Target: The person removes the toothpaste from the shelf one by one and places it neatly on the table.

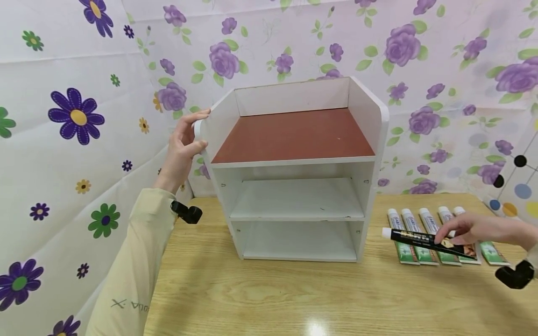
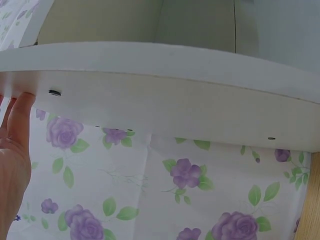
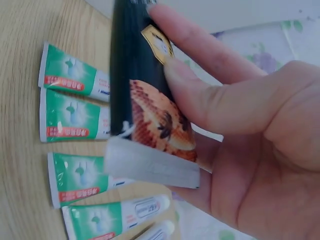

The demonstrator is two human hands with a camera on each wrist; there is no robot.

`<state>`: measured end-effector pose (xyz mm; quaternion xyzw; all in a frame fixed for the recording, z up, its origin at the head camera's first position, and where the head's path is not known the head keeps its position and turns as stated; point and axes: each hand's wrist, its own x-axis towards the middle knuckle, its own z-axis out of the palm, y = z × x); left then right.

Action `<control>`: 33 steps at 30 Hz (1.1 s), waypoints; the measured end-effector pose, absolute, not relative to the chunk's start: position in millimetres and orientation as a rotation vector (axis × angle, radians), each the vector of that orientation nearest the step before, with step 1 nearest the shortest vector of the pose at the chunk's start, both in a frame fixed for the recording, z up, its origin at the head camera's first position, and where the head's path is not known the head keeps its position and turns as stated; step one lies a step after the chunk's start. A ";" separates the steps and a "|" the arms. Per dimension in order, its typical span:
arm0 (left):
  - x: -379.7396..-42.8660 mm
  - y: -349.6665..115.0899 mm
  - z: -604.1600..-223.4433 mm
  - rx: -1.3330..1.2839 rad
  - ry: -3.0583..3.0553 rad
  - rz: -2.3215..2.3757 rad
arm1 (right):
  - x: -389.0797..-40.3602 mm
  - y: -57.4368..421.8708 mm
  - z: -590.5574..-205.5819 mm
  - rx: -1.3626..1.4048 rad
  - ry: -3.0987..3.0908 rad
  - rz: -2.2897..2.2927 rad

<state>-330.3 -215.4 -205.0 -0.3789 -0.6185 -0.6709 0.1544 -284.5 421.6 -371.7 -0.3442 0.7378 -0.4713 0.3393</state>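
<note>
A small white shelf unit [image 1: 298, 220] with a reddish-brown top board stands upright on the table. My left hand [image 1: 185, 142] grips the upper front corner of its left side panel [image 2: 165, 102], thumb at the front edge, fingers over the top. In the left wrist view, fingers lie against the panel's outer face. To the right, my right hand [image 1: 475, 228] pinches a black squeeze tube [image 1: 416, 239] with a white cap and a snake-skin picture. It is held above a row of green-and-white tubes [image 3: 77, 120], partly hiding them.
The wooden table [image 1: 260, 298] carries the shelf and the tubes. Floral cloth [image 1: 260, 51] hangs behind the shelf, and another patterned cloth [image 1: 54, 177] lines the left side. The shelf's two lower compartments face me, with a middle board [image 1: 298, 198] between them.
</note>
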 end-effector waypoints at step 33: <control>-333.8 -211.1 -205.8 -1.070 -1.798 -1.893 | -275.0 489.5 -433.2 -0.134 2.492 -1.574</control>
